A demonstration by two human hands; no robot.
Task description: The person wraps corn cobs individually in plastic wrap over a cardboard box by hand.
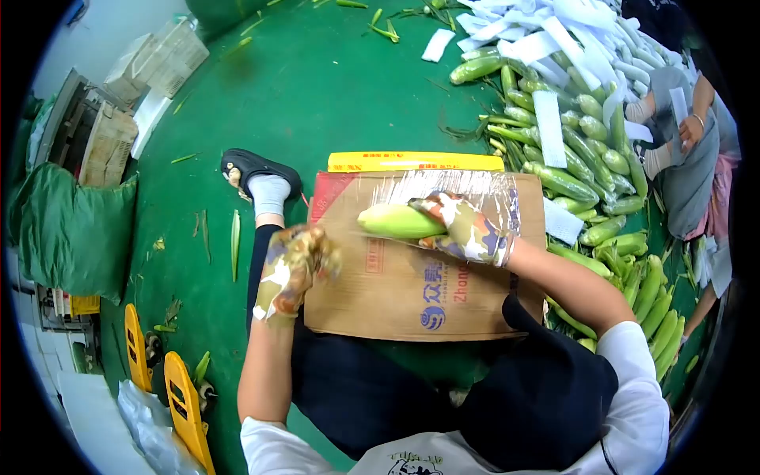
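My right hand (467, 229), in a camouflage-patterned glove, is closed around the thick end of a light green ear of corn (396, 222). The ear lies level over a flat cardboard sheet (372, 305) with blue and red print. Clear plastic film (499, 186) glints along the sheet's upper part, partly under the corn and glove. My left hand (294, 269), gloved in the same pattern, hovers at the sheet's left edge, apart from the corn. Motion smears its fingers, so I cannot make out their position or any small thing in them.
To the right lies a large pile of corn (566, 158), many ears film-wrapped, with white foam sleeves (546, 119). Another person (689, 142) sits beside it. A yellow roll or strip (416, 161) borders the cardboard. Left are yellow pallet-jack forks (186, 404), a green sack (75, 226) and crates (170, 55).
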